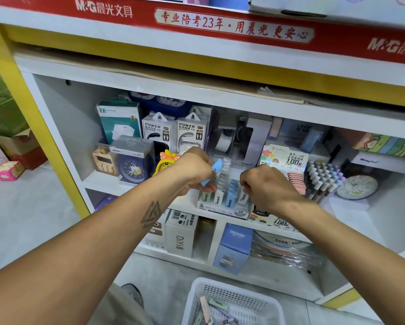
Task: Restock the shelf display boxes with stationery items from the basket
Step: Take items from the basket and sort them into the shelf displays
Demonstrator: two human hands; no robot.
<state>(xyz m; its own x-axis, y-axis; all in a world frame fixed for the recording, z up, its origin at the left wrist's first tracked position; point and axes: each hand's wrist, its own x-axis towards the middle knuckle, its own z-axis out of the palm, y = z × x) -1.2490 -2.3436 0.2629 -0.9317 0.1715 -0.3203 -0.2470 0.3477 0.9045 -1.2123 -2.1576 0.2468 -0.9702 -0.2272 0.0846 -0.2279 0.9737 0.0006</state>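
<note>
A display box (pixel 222 208) of small flat stationery packs stands on the middle shelf, marked 2B on its front. Blue, white and pale green packs (pixel 232 195) stand in rows inside it. My left hand (pixel 194 168) hovers over the box's left side and grips a blue pack (pixel 216 166) between fingers and thumb. My right hand (pixel 264 184) is at the box's right side with fingers curled down into the rows; what they pinch is hidden. A white plastic basket (pixel 196 299) on the floor below holds several slim stationery packs (pixel 214 306).
Left of the box stand power bank packs (pixel 159 130), a blue alarm clock box (pixel 132 160) and a yellow toy (pixel 166 161). Right of it are pencil lead boxes (pixel 283 158) and a rack of pens (pixel 323 179). The lower shelf holds boxes (pixel 235 247).
</note>
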